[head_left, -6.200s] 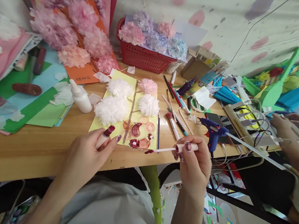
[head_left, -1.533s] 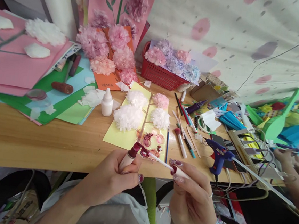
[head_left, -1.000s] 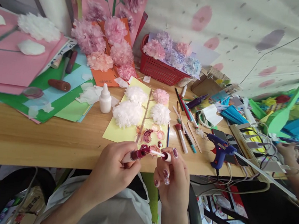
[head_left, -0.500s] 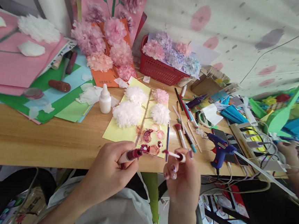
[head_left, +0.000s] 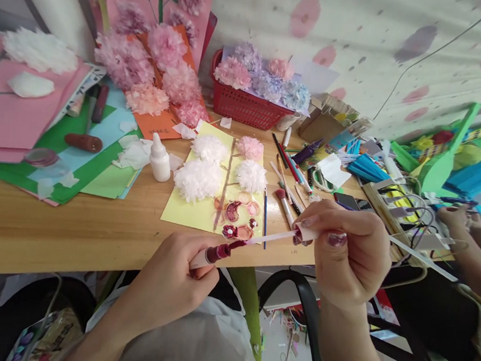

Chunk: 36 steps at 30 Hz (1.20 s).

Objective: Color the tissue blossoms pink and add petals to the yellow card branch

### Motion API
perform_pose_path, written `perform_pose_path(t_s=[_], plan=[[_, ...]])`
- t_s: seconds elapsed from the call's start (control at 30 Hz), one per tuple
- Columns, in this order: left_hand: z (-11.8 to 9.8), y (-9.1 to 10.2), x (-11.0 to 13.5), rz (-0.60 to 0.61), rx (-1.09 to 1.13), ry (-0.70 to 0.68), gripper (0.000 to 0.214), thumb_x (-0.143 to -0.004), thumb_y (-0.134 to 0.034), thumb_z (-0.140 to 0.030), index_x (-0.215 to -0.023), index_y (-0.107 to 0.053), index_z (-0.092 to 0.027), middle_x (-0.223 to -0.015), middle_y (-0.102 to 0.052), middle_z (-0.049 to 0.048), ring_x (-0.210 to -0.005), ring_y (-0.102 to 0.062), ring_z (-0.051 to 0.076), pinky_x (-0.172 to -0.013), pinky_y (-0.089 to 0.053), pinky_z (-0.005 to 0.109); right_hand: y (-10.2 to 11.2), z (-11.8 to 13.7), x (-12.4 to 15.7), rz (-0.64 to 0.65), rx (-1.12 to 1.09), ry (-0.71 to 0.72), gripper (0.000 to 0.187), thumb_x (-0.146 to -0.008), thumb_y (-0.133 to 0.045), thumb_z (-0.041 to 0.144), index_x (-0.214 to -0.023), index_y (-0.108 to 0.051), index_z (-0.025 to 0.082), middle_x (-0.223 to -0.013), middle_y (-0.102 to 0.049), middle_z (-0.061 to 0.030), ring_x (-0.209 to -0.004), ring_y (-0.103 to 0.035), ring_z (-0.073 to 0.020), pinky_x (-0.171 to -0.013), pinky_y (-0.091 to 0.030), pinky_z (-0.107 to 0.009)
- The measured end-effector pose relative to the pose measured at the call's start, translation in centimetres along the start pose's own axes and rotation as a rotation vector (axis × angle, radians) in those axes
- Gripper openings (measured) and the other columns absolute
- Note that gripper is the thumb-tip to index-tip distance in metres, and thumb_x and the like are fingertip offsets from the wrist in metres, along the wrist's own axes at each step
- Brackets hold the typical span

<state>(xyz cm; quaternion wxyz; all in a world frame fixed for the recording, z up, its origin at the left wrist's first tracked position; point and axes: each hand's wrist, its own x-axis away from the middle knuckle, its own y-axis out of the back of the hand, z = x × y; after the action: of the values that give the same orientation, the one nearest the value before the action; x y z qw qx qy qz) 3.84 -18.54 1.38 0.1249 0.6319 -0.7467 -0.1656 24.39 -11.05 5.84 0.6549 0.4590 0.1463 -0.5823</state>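
My left hand (head_left: 172, 281) is closed round a small tube of dark red liquid (head_left: 211, 255), its mouth pointing right. My right hand (head_left: 352, 252) pinches the cap end of a thin white applicator wand (head_left: 271, 238), whose red tip sits at the tube's mouth. Both hands hover at the table's near edge, just in front of a yellow card (head_left: 204, 211) with white and pink tissue flowers (head_left: 198, 178) and several red-stained round patches (head_left: 233, 211).
A white glue bottle (head_left: 158, 159), a red basket of paper flowers (head_left: 243, 103), brushes and pens (head_left: 285, 170), coloured paper sheets (head_left: 77, 160) and cables (head_left: 414, 218) crowd the wooden table (head_left: 51, 226). Another person's hands (head_left: 460, 219) work at the right.
My right hand drew the wand out to the right and then swung it back, so its tip again meets the tube's mouth. The view shifted slightly left.
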Motion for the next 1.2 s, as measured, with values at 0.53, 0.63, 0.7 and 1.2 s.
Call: perform_pose_path(t_s=[0.53, 0.63, 0.7, 1.2], plan=[[0.1, 0.2, -0.2, -0.016, -0.067, 0.003, 0.024, -0.070, -0.050, -0.007, -0.079, -0.065, -0.023, -0.056, -0.047, -0.0062, -0.046, -0.032, 0.010, -0.046, -0.027, 0.021, 1.3, 0.6, -1.8, 0.320, -0.054, 0.182, 0.020, -0.094, -0.049, 0.019, -0.103, -0.067, 0.021, -0.073, -0.065, -0.0017, -0.058, -0.056, -0.0124, -0.052, -0.043, -0.027], [0.1, 0.2, -0.3, -0.089, -0.122, 0.026, 0.018, -0.069, -0.054, -0.010, -0.073, -0.066, -0.023, -0.062, -0.057, -0.0019, -0.055, -0.046, 0.013, -0.050, -0.031, 0.021, 1.7, 1.1, -2.5, 0.386, 0.006, 0.205, 0.017, -0.093, -0.052, 0.016, -0.102, -0.067, 0.020, -0.072, -0.064, -0.0004, -0.057, -0.056, -0.0106, -0.051, -0.043, -0.024], [0.1, 0.2, -0.4, -0.101, -0.205, 0.038, 0.015, -0.070, -0.055, -0.011, -0.071, -0.065, -0.023, -0.064, -0.060, -0.0008, -0.059, -0.049, 0.014, -0.052, -0.032, 0.022, 1.9, 1.2, -2.9, 0.421, 0.045, 0.210, 0.017, -0.093, -0.052, 0.016, -0.101, -0.066, 0.020, -0.071, -0.064, -0.0001, -0.056, -0.056, -0.0100, -0.050, -0.043, -0.023], [0.6, 0.1, -0.5, -0.286, -0.663, -0.224, 0.025, -0.072, -0.045, -0.004, -0.058, -0.032, -0.021, -0.052, -0.033, -0.0065, -0.048, -0.032, 0.010, -0.049, -0.021, 0.025, 2.1, 1.3, -3.5, 0.516, 0.030, -0.227, 0.024, -0.095, -0.056, 0.027, -0.076, -0.069, 0.019, -0.056, -0.057, 0.0023, -0.045, -0.048, -0.0068, -0.043, -0.036, -0.021]])
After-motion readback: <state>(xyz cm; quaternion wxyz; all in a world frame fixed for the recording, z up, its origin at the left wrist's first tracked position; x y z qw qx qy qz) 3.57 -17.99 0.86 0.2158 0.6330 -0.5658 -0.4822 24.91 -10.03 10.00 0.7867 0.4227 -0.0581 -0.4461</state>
